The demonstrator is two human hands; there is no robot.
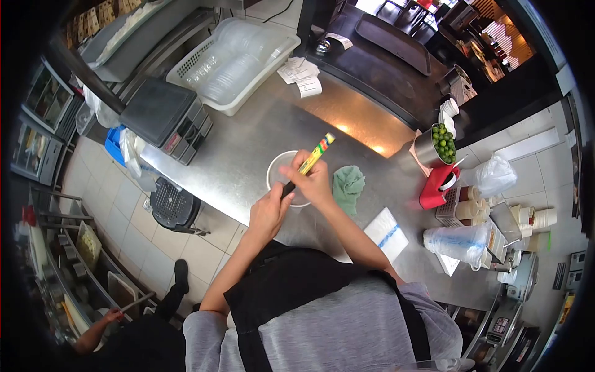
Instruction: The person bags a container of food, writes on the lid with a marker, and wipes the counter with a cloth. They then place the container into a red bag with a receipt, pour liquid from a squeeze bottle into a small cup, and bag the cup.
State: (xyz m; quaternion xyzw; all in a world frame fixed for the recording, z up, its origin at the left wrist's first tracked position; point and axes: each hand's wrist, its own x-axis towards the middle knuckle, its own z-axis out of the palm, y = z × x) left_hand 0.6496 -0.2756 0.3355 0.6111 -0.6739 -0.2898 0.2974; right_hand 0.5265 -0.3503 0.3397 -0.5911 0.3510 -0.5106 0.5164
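Observation:
My right hand [316,184] is closed around a slim yellow printed stick [318,152] with red, blue and green marks, its upper end pointing away from me. My left hand [269,212] grips the black lower end [288,189] of the same stick; its exact kind I cannot tell. Below both hands, a round white tub [274,166] stands on the steel counter [238,146], partly hidden by the fingers. To the right of it lies a crumpled green cloth [348,188].
A white basket of clear plastic lids [232,106] and a dark drawer box [162,118] stand at the left. A pot of green limes [444,144], a red holder [437,186] and a wrapped cup stack [455,240] line the right. Another person's hand [113,315] shows at lower left.

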